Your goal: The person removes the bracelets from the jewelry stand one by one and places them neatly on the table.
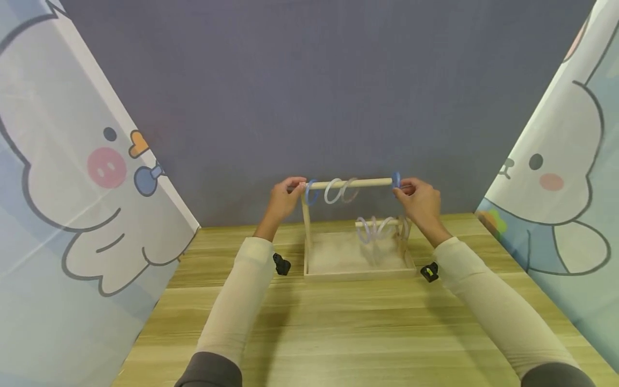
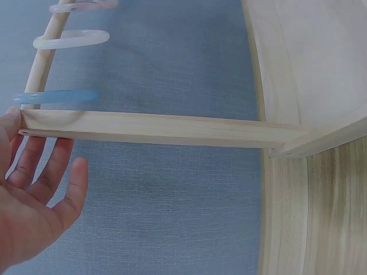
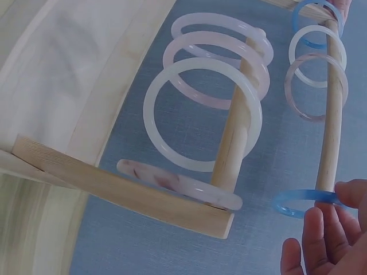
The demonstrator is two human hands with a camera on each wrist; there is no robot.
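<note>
My right hand (image 1: pixel 422 203) pinches a blue bangle (image 3: pixel 287 212) between thumb and fingers, right at the free end of the upper wooden bar (image 3: pixel 332 132). At the opposite end, my left hand (image 1: pixel 284 199) holds the top of the wooden post (image 2: pixel 160 127), thumb at its end and fingertips beneath. Along that bar hang another blue bangle (image 2: pixel 63 96), a white bangle (image 2: pixel 74 39) and a brownish marbled bangle (image 3: pixel 288 89). Below, a shorter bar (image 3: pixel 228 166) carries several pale bangles, among them a white one (image 3: pixel 149 117) and a red-streaked one (image 3: pixel 172 179).
The stand's tray-like wooden base (image 1: pixel 358 277) sits on the wood-grain table (image 1: pixel 338 333). Small black objects lie on either side, one at left (image 1: pixel 281 264) and one at right (image 1: pixel 429 272). A grey panel (image 1: pixel 329 97) rises behind, with cartoon-printed sheets at both sides.
</note>
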